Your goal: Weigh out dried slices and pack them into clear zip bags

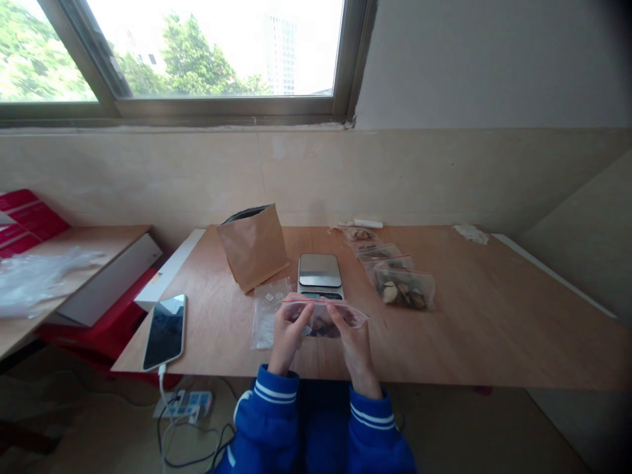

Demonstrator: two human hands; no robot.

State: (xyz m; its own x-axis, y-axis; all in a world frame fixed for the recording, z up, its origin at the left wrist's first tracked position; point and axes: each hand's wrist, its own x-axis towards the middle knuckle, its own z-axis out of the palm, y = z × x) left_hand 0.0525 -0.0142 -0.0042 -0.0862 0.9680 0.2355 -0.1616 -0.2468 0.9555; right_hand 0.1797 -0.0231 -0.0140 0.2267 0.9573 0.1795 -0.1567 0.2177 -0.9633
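Note:
Between my two hands is a clear zip bag (323, 322) with a red seal line and dark dried pieces inside. My left hand (291, 329) pinches its top edge left of the middle, thumb over the strip. On the right part of the same edge my right hand (351, 332) is closed, its thumb near the seal. Just beyond the bag stands a kitchen scale (320, 271) with a shiny plate, its display partly hidden. To the left a flat clear bag (265, 322) with small white packets lies partly behind my left hand.
A brown paper pouch (254, 247) stands at the back left. Several filled zip bags (405, 289) overlap right of the scale. A phone (165, 332) on a charging cable (162, 388) lies by the left edge. White cloth-like stuff (471, 234) lies at the back right.

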